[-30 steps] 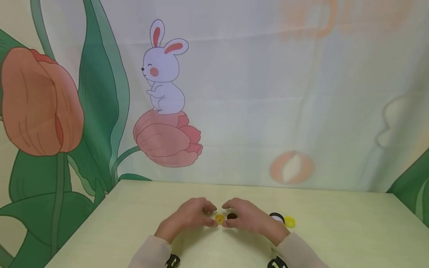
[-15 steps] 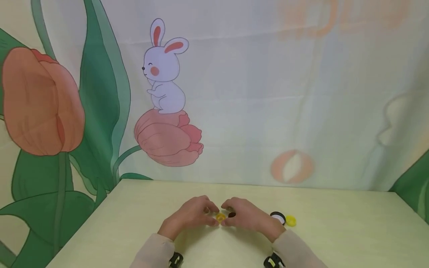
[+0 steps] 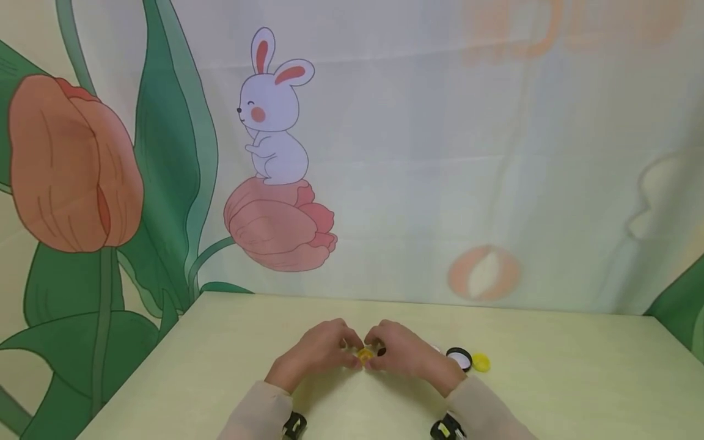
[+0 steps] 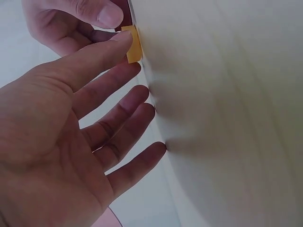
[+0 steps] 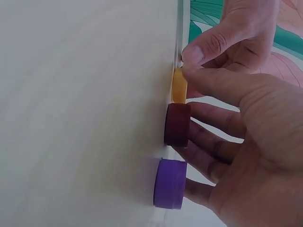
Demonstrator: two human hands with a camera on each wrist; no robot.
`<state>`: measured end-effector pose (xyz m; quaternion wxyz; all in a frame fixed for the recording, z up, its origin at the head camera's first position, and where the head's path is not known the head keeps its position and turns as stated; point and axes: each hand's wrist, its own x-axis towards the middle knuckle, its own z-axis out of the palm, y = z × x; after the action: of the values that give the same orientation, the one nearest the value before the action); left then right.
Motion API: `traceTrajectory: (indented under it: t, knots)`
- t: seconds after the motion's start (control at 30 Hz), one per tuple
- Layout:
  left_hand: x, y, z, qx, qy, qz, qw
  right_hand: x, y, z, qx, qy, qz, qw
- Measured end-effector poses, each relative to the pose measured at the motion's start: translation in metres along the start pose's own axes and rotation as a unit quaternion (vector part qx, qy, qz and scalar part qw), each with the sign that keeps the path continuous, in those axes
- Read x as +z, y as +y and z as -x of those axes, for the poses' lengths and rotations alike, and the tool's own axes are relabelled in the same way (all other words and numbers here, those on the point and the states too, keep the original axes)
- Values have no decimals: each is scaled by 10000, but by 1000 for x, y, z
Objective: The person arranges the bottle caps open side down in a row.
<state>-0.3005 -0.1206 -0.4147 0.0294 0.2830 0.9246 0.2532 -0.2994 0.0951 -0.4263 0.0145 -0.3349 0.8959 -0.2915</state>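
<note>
Pinch on yellow disc point(image 5: 179, 89) by thumbs and forefingers of left hand point(image 3: 319, 351) and right hand point(image 3: 404, 351), likely for steadiness from both sides; uncertain as to far-side fingertips, partly hidden. Located on table point(image 3: 550, 360), in from far edge, just beside dark red disc point(image 5: 177, 125).

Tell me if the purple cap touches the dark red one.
No: the right wrist view shows the purple cap apart from the dark red cap.

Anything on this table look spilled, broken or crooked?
Nothing stands out: the dark red piece and purple piece rest on the table, the yellow piece sits between the left hand and right hand, and no spill or damage shows.
</note>
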Motion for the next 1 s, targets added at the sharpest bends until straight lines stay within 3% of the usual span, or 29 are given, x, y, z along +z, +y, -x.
traceTrajectory:
  t: [0.17, 0.33, 0.67, 0.83, 1.0]
  knots:
    - [1, 2, 1, -127, -61, 2, 9999, 1, -2, -1, -22, 0, 136, 9999]
    - [0, 5, 0, -27, 13, -63, 10000, 0, -5, -2, 60, 91, 228, 9997]
    - [0, 2, 0, -73, -48, 7, 10000, 0, -1, -2, -6, 77, 44, 10000]
    - [-2, 5, -1, -69, 71, 62, 9999, -5, 2, -2, 1, 142, -175, 9997]
    - [-2, 10, 1, 179, 388, 51, 9991, -10, -2, 1, 261, 229, -539, 9979]
